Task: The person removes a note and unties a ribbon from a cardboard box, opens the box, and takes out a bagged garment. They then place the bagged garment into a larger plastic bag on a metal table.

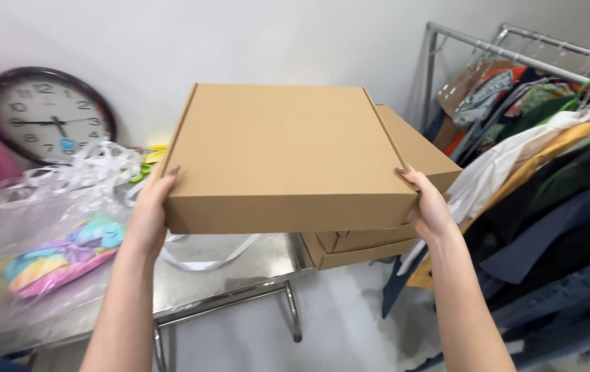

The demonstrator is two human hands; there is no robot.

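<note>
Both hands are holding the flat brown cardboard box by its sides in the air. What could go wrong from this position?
1. The left hand and right hand grip the flat brown cardboard box only at its side edges, so it might slip or tilt.
2. A second brown cardboard box sits just behind and beneath; a bump could push it off the metal table.
3. The held box hides the clear plastic bags and white straps nearby, which could snag.

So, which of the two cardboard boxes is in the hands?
The upper, closed box: left hand and right hand grip its sides. The other box lies beneath it on the metal table.
</note>
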